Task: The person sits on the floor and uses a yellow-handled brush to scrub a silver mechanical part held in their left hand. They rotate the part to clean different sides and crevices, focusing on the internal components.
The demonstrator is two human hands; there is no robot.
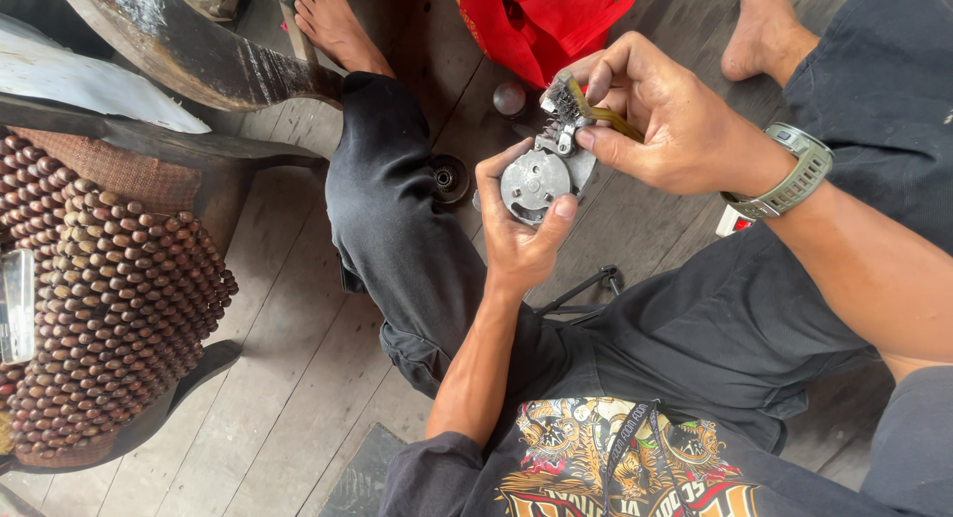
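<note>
Wooden floorboards [288, 348] fill the background, grey and worn, and the person sits right on them in dark trousers [417, 239], legs folded, bare feet up at the top. Well off from the fingers, over on the left side, a seat draped in a brown beaded cover [109, 299] takes up a big chunk of the view. Above the fingers, a bunched red cloth [541, 16] lies on the floor.

Now to the hands. The left hand [516, 234] comes up from below, fingers [563, 211] curled closed around a round grey metal part [536, 180], thumb pressed on its rim, the part held up in the air over the lap. The right hand [660, 115], with a grey-green wristwatch [794, 175] on its wrist, pinches a small brush [586, 105] tight between thumb and fingers, its bristled head touching the top of the metal part.

Just beside the left fingers, down on the floor, sits a small dark round disc [450, 177], and just above it a little grey ball-like piece [509, 97]. Below the left hand, a thin black rod [586, 289] lies across the trousers.
</note>
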